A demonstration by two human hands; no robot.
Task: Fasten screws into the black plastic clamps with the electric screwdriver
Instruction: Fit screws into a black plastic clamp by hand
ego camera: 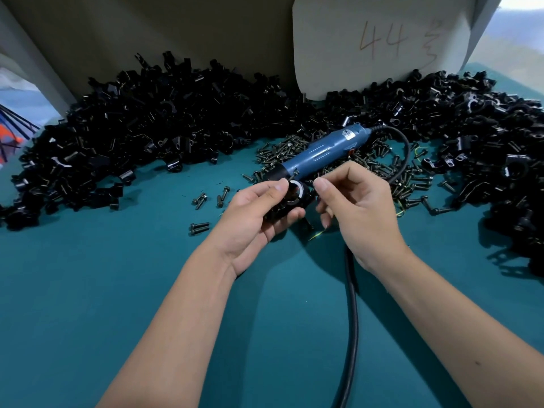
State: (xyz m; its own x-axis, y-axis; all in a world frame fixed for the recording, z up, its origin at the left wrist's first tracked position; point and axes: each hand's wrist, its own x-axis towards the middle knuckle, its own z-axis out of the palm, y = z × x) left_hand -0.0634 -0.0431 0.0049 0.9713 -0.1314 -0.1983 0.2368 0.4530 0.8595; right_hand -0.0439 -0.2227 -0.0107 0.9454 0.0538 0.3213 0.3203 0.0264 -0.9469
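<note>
A big heap of loose black plastic clamps waits on my left, so lots is left to do. My left hand holds one round black plastic clamp tight. My right hand pinches beside it; I cannot tell if it holds a screw. The blue electric screwdriver lies unused on the small dark metal screws.

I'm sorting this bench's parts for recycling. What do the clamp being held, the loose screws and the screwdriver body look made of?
The clamp in the left hand looks like moulded black plastic, semi-gloss with soft highlights. The loose screws look like dark-finished metal, glinting on heads and threads. The screwdriver body seems to be blue plastic with a smooth sheen and a black nose.
</note>
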